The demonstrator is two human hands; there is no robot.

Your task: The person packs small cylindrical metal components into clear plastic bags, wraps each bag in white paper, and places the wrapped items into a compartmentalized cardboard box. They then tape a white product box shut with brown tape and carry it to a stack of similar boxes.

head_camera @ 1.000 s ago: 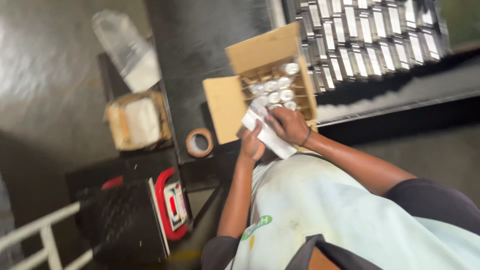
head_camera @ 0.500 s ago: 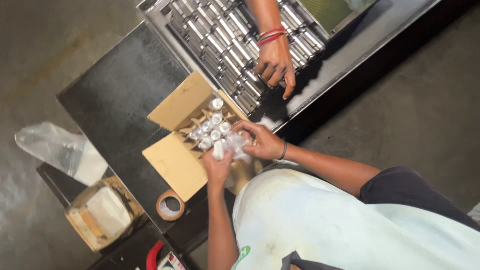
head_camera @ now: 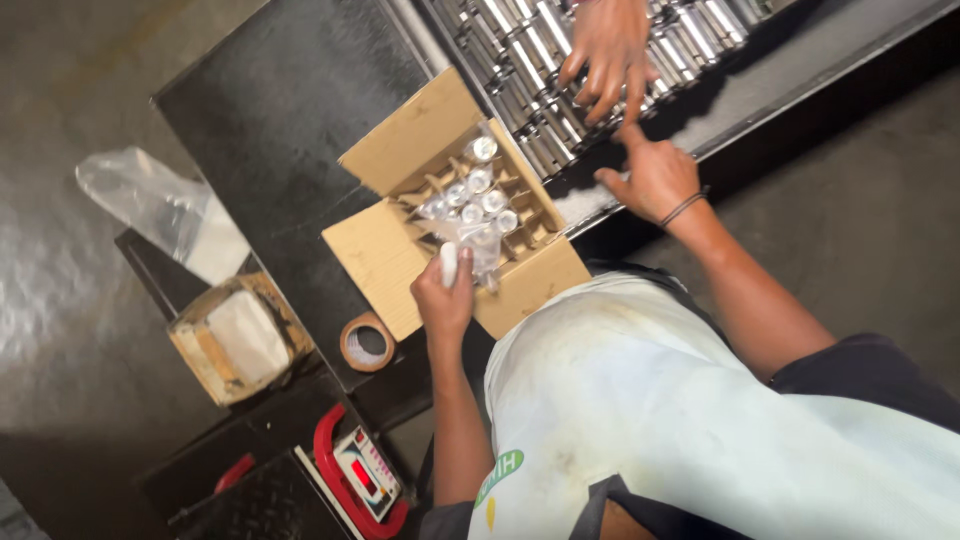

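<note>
The left hand [head_camera: 447,297] is curled around a small white bottle [head_camera: 449,263], at the near edge of the open cardboard box [head_camera: 380,255]. The box has little cells, and some hold shiny-topped bottles [head_camera: 470,195]. The right hand [head_camera: 655,175] holds nothing, with one finger pointing, past the far side of the box by the rows of metal cans [head_camera: 530,60]. Another person's hand [head_camera: 610,50] rests on those cans. A tape roll [head_camera: 366,342] lies on the black tabletop [head_camera: 270,110] near the box.

Small white bottle [head_camera: 449,263] upright beside open carton [head_camera: 385,255].
</note>
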